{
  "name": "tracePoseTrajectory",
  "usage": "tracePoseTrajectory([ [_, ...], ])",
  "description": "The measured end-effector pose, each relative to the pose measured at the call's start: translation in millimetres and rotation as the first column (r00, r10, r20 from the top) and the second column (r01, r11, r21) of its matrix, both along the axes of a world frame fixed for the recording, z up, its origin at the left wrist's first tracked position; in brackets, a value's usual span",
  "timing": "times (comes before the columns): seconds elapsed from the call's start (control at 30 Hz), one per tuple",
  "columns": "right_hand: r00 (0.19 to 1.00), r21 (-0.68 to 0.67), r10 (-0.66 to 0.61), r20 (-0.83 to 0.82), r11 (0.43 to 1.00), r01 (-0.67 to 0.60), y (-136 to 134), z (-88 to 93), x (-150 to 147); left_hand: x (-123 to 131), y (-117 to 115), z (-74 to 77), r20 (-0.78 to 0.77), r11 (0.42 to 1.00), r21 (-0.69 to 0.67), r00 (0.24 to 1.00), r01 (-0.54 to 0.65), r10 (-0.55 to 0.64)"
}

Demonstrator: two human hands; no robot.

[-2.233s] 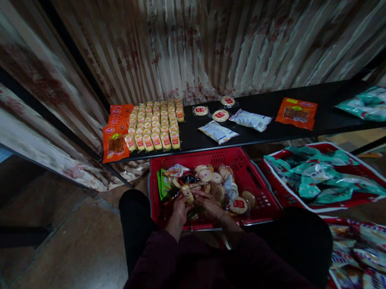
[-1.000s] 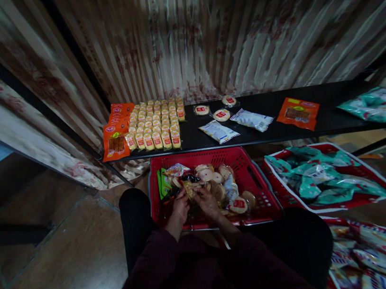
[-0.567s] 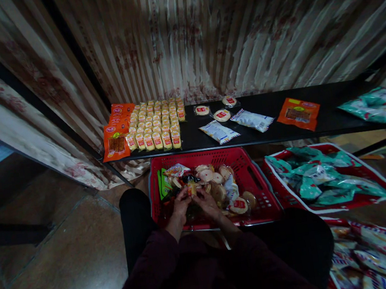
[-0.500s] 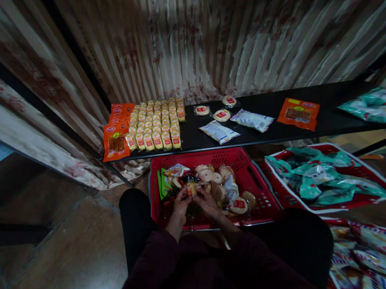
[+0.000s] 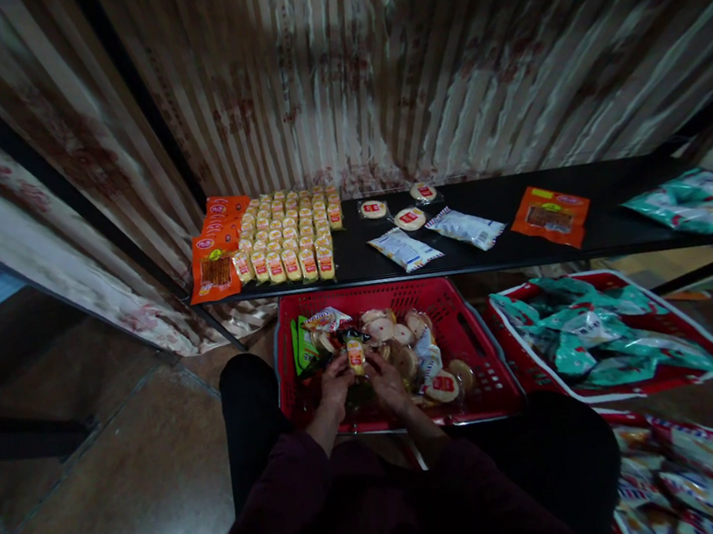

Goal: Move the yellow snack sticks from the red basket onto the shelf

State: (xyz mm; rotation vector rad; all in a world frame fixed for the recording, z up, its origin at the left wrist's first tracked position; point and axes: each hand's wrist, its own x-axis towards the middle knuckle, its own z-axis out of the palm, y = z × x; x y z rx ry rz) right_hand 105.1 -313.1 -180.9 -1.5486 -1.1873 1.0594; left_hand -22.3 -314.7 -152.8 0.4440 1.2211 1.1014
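Observation:
Over the red basket [image 5: 487, 372] between my knees, I hold a small yellow wrapped cake [image 5: 356, 356] with a red and white label. My left hand [image 5: 335, 385] pinches the wrapper at its left edge, and my right hand [image 5: 389, 382] is closed at its right edge. The cake stands upright with its label facing me. Below and around my hands lie round wrapped biscuits [image 5: 402, 358], a green packet [image 5: 305, 345] and white-and-blue packets. Rows of similar wrapped cakes [image 5: 288, 241] stand on the black shelf [image 5: 355, 254] just ahead.
Orange packets [image 5: 214, 265] lie at the shelf's left end. Farther right are round biscuits [image 5: 410, 218], white packets [image 5: 467, 227], another orange packet [image 5: 552, 216] and a teal packet [image 5: 696, 202]. Baskets of teal packets [image 5: 594, 326] and striped packets [image 5: 709, 465] stand at my right.
The cake has turned more upright between my fingers, its label now showing fully. My hands have spread slightly apart around it. The view has tilted up a little.

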Motion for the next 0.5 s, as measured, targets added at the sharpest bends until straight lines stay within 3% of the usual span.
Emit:
tracePoseTrajectory([
  [0.17, 0.996, 0.034, -0.034, 0.077, 0.999, 0.031, 1, 9.8, -1, 7, 3, 6.9, -0.039, 1.0, 0.018, 0.999, 0.005, -0.004],
  [0.5, 0.979, 0.071, -0.135, 0.153, 0.99, 0.125, 7, 21.0, 1, 18, 23, 3.0, -0.239, 0.977, 0.184, 0.969, 0.111, -0.065],
])
